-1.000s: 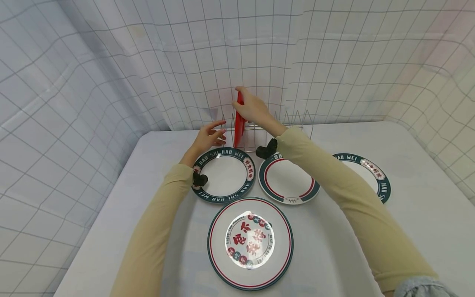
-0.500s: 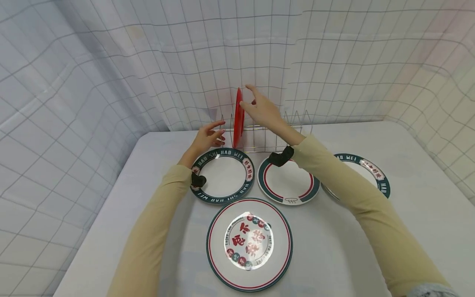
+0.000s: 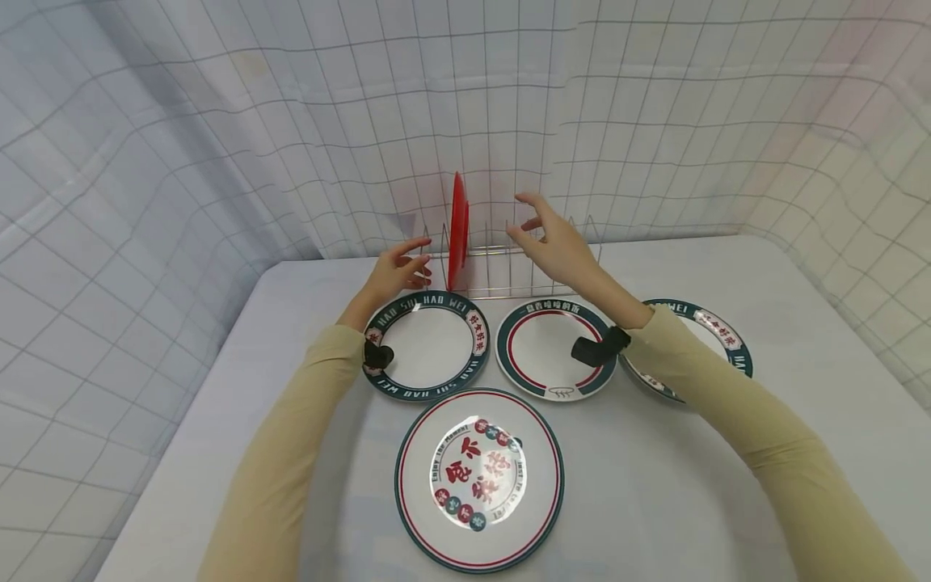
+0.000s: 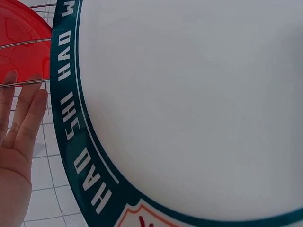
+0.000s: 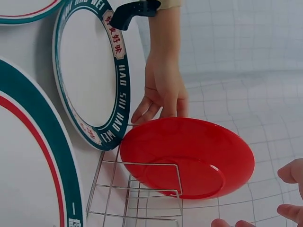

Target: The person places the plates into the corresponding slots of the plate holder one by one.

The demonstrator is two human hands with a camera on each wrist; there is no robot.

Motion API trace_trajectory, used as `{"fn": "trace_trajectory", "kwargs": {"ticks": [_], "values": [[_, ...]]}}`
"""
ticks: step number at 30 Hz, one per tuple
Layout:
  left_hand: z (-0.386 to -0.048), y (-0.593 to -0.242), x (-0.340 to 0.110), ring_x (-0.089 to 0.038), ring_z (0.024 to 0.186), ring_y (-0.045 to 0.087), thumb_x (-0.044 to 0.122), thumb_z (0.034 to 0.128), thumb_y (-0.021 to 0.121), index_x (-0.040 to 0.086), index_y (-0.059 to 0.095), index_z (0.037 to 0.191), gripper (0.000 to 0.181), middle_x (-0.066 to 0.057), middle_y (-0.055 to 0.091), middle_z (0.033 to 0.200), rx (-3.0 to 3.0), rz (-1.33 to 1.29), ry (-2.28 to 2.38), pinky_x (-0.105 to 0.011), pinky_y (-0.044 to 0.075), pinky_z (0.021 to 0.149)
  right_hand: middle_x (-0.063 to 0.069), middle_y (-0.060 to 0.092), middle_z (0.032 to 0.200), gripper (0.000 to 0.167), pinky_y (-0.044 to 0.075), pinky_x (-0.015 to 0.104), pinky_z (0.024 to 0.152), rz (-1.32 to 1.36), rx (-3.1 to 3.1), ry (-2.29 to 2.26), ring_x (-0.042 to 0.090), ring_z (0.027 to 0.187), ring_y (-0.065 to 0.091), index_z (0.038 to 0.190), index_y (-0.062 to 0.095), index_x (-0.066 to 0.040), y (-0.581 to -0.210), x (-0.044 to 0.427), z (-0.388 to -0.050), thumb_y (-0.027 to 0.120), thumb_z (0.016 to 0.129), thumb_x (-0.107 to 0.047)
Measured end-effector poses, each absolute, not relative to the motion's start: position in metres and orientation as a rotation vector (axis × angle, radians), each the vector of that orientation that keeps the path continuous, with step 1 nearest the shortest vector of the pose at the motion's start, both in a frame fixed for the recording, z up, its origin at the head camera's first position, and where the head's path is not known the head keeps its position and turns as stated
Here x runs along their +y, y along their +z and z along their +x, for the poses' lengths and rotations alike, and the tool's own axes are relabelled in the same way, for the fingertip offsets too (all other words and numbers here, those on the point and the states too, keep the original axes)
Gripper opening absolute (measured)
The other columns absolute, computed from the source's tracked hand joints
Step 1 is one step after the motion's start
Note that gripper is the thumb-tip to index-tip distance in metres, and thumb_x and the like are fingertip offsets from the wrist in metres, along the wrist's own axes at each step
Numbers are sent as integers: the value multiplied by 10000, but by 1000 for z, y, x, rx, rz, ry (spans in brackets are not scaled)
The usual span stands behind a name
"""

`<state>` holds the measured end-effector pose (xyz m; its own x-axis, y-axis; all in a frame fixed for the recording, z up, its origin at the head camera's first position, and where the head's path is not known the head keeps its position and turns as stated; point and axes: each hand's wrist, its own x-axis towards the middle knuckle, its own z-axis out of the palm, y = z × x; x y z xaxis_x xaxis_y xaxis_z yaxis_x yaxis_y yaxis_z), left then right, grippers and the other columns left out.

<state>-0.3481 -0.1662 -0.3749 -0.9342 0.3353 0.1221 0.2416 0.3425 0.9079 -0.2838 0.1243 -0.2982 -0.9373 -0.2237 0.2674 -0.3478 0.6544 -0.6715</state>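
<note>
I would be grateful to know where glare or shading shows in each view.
Head view: glare on the front plate washes out some red lettering, and a soft shadow lies beside the left sleeve; left wrist view: the white-centred plate looks greyer toward the right edge; right wrist view: a small glint on the red dish.

On the far side of the table (image 3: 640,485) stood the rack (image 3: 510,271), and in its left part, on edge, the upright plate (image 3: 457,234)! I had the left hand (image 3: 395,272) just left of it, the right hand (image 3: 558,245) apart to its right. In front, a row: left plate (image 3: 427,346), middle plate (image 3: 547,349), right plate (image 3: 709,331); closer in, before the first two, the near plate (image 3: 480,481).
</note>
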Motion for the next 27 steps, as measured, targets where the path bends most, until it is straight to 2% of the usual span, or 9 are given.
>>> {"fn": "trace_trajectory", "kwargs": {"ticks": [5, 8, 12, 15, 19, 23, 27], "values": [[-339, -363, -163, -540, 937, 621, 99, 988, 519, 11, 427, 1425, 456, -408, 599, 1046, 2479, 547, 1670, -527, 540, 839, 156, 601, 1260, 621, 515, 319, 641, 490, -2708, 1199, 296, 906, 677, 1501, 270, -199, -310, 137, -267, 532, 966, -372], [-340, -366, -164, -543, 935, 621, 114, 989, 522, 21, 432, 1425, 455, -406, 599, 1040, 2485, 552, 1671, -526, 543, 838, 169, 577, 1285, 653, 548, 382, 735, 519, -2728, 1234, 318, 992, 633, 1516, 223, -197, -319, 145, -256, 539, 965, -347], [-350, -380, -167, -461, 880, 676, 167, 990, 532, 69, 453, 1423, 451, -380, 617, 1026, 2510, 565, 1680, -458, 584, 800, 180, 543, 1316, 675, 547, 476, 835, 546, -2779, 1301, 349, 1093, 585, 1525, 179, -206, -330, 155, -240, 545, 968, -309], [-355, -387, -168, -365, 829, 713, 187, 991, 531, 88, 457, 1423, 450, -360, 629, 1022, 2532, 576, 1670, -391, 604, 769, 179, 542, 1311, 681, 549, 478, 837, 559, -2802, 1347, 348, 1105, 588, 1523, 180, -201, -339, 162, -228, 562, 964, -276], [-354, -387, -168, -308, 798, 726, 182, 991, 529, 74, 447, 1427, 456, -351, 633, 1020, 2541, 578, 1661, -369, 607, 758, 177, 569, 1291, 675, 540, 413, 796, 559, -2811, 1353, 323, 1069, 608, 1511, 208, -184, -351, 170, -214, 584, 954, -257], [-354, -386, -168, -329, 799, 723, 172, 990, 530, 45, 440, 1424, 462, -352, 633, 1010, 2539, 575, 1670, -379, 608, 752, 182, 591, 1257, 670, 516, 311, 727, 540, -2835, 1348, 304, 1019, 621, 1493, 240, -145, -360, 175, -201, 606, 942, -248], [-354, -386, -168, -341, 809, 721, 182, 990, 532, 68, 443, 1428, 461, -333, 639, 1002, 2536, 580, 1674, -360, 609, 752, 177, 596, 1199, 671, 546, 269, 682, 550, -2863, 1375, 280, 975, 632, 1480, 264, -119, -368, 181, -188, 628, 930, -242]]}}
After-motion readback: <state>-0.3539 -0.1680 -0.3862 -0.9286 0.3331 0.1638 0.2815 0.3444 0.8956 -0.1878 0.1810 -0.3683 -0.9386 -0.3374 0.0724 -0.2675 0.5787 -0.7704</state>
